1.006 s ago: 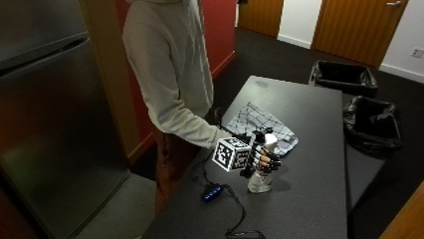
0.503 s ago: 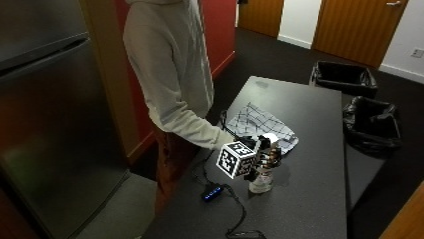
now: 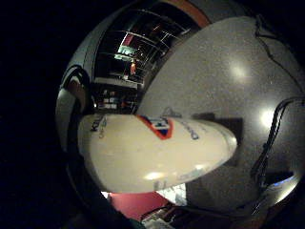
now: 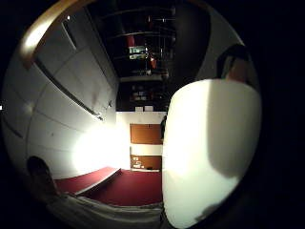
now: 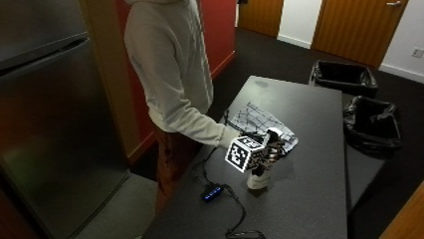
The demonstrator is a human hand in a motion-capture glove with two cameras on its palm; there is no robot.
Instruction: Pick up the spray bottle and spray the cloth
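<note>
In the outside view a person stands at the left side of a dark table (image 5: 311, 104). Their gloved right hand (image 5: 271, 149) grips the neck of a white spray bottle (image 5: 258, 180), which is upright near the table's near end; whether its base touches the table I cannot tell. A checked cloth (image 5: 255, 119) lies crumpled on the table just beyond the hand, towards the person. Both palm views are largely filled by the bottle's white body (image 3: 152, 152) (image 4: 209, 152), with the grey tabletop (image 3: 224, 71) behind it.
A small blue-lit device (image 5: 212, 192) with a black cable (image 5: 235, 214) lies on the table near the bottle. Two black bins (image 5: 344, 77) (image 5: 372, 124) stand beyond the table's right edge. A steel fridge (image 5: 53, 124) stands at the left.
The hand keeps its grip on the bottle and has shifted slightly towards the cloth. The cloth has not moved.
</note>
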